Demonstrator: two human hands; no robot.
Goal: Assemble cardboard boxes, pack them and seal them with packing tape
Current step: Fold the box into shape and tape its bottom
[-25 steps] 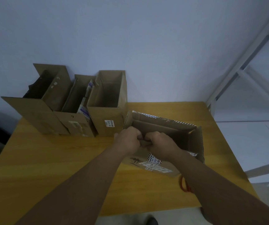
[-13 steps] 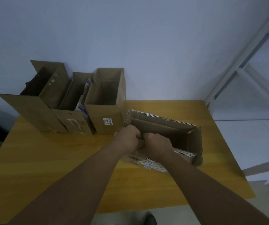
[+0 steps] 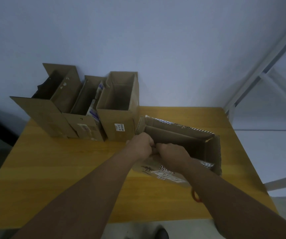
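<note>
Yellow wood-grain desk [image 3: 52, 169] against a plain pale wall carries a row of three upright boxes [image 3: 119, 125] at its far left corner, matt brown corrugated card with white labels, tops open and none seen taped, with packets visible in the middle one. A longer, shallower carton [image 3: 216, 152], with striped tape remnants on its rims and a torn label on its near face, sits mid-desk toward the right edge, showing nothing inside; left hand [image 3: 141, 145] and right hand [image 3: 173, 153], knuckles touching, are both clenched on its near wall. Judged early: carton being squared up, packing and sealing outstanding, no tape roll in view
</note>
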